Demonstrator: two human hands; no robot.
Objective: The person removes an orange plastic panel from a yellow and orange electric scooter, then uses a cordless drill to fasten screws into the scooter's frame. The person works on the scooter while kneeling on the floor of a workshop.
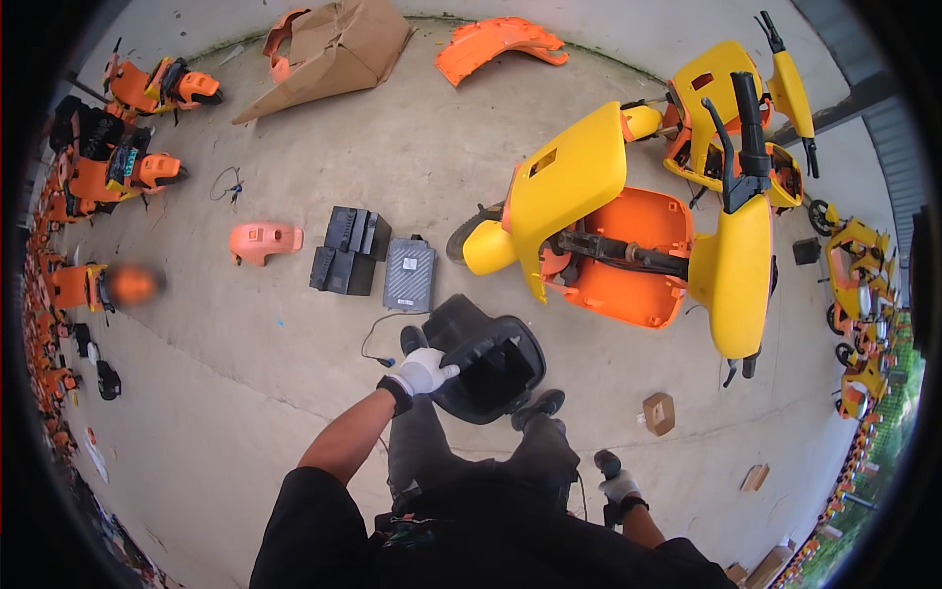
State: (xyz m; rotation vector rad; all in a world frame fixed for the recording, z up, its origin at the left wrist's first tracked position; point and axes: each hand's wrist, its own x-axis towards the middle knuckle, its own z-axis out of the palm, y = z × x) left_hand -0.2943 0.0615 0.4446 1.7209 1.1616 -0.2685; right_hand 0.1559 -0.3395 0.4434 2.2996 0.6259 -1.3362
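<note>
A black plastic storage bin (487, 373), like a scooter's under-seat bucket, stands tilted between my feet, its dark hollow facing me. My left hand (422, 371), in a white glove, is closed on the left edge of that bin. Low on the right, beside my leg, my gloved right hand (618, 487) is closed round a short dark tool (607, 461) with a rounded end; its exact kind is too small to make out. Just beyond the bin lie a grey ribbed battery box (409, 275) and several black battery-like blocks (348, 245).
A partly stripped yellow scooter (579, 196) with an orange inner shell stands right of the bin. Orange panels (500, 47), a pink-orange cover (265, 240), a large cardboard box (339, 49) and a small carton (658, 413) lie around. Orange scooters (118, 177) line the left.
</note>
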